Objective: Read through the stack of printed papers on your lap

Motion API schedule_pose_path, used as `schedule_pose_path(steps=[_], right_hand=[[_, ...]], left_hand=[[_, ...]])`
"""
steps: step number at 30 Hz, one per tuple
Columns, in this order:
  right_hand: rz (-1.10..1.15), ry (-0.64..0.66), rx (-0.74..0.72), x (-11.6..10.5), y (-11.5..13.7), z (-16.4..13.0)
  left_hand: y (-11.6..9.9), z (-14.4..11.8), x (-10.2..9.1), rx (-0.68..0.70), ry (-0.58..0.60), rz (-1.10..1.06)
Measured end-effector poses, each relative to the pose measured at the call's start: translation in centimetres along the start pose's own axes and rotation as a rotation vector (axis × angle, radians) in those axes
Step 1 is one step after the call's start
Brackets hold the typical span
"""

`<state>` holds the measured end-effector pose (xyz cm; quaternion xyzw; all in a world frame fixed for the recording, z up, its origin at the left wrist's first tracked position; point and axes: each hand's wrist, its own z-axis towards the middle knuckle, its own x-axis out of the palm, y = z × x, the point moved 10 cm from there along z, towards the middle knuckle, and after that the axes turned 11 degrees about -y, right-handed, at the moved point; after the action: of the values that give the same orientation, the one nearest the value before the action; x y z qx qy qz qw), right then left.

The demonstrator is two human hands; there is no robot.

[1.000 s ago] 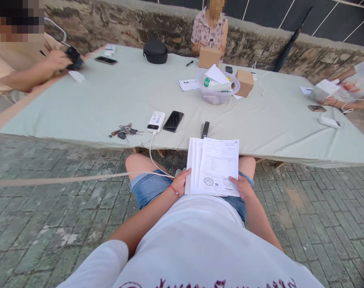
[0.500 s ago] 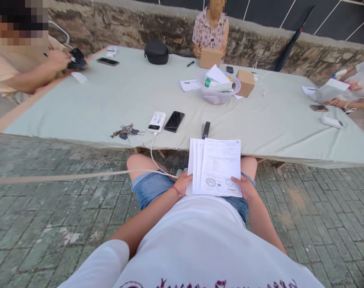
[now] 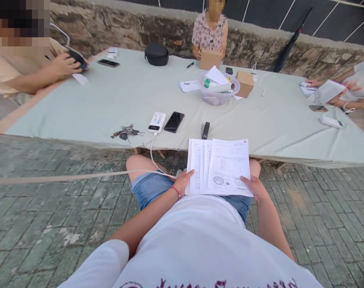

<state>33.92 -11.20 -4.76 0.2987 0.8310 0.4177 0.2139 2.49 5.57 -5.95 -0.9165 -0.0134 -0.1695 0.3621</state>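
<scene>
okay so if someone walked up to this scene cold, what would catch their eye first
Probably the fanned stack of printed papers over the person's lap, held at its lower corners by the left hand and right hand. Just beyond, on the grey-green table, lie keys, a white power bank and a black phone, with other people seated around the far sides.
</scene>
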Motion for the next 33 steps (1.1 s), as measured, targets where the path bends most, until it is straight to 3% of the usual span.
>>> schedule_pose_path(steps=[4, 9, 13, 19, 22, 33], right_hand=[[0.036, 0.064, 0.022, 2.7, 0.1, -0.6], [0.05, 0.1, 0.003, 4.6, 0.2, -1.2], [0.035, 0.08, -0.03, 3.7, 0.1, -0.8], [-0.019, 0.004, -0.029, 0.2, 0.5, 0.1], [-0.013, 0.009, -0.023, -0.1, 1.0, -0.1], [0.053, 0.186, -0.02, 6.3, 0.6, -2.1]], left_hand=[[-0.1, -0.2, 0.5, 0.004, 0.038, -0.005], [-0.1, 0.3, -0.2, 0.056, -0.009, 0.021], [0.2, 0.6, -0.5, 0.038, -0.037, 0.028], [0.4, 0.6, -0.5, 0.019, -0.036, 0.003], [0.3, 0.7, -0.5, 0.019, -0.036, -0.009], [0.2, 0.6, -0.1, 0.041, -0.009, -0.01]])
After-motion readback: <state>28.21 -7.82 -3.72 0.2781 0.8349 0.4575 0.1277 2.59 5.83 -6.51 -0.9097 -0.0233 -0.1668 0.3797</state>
